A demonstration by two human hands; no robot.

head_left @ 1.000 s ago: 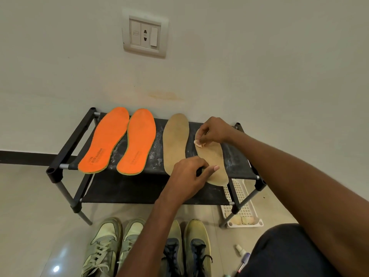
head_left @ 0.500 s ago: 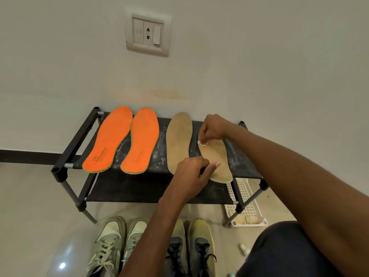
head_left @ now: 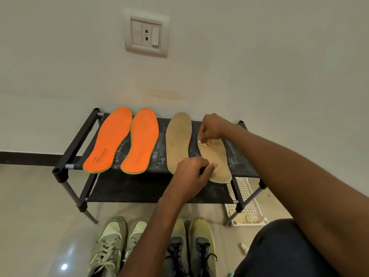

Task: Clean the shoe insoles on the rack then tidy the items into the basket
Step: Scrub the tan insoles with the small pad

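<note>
Since half a second ago the right hand (head_left: 212, 126) has slid its small wad of cloth (head_left: 205, 142) a little toward the far end of the tan insole (head_left: 216, 158), while the left hand (head_left: 191, 174) has kept its place at that insole's near end.

Head view: a person crouches before a low black shoe rack (head_left: 65, 154) set against a pale wall. The right hand's fingers are curled down, pinching the cloth against the insole near the rack's right rear corner. The left hand's fingers are bent, the thumb extended with its tip pressing the insole's inner edge close to the rack's front edge (a dark item shows under the fingers, too hidden to identify). A second tan insole (head_left: 178, 140) lies just left of the first, and two orange insoles (head_left: 108, 139) (head_left: 140, 140) lie side by side at the left end of the top shelf, heels at the front edge. A white slatted basket (head_left: 247, 204) sits on the floor beneath the rack's right front corner. Two pairs of shoes, pale green (head_left: 117, 242) and olive (head_left: 191, 246), stand on the floor before the rack. A wall socket (head_left: 145, 35) is mounted above.
</note>
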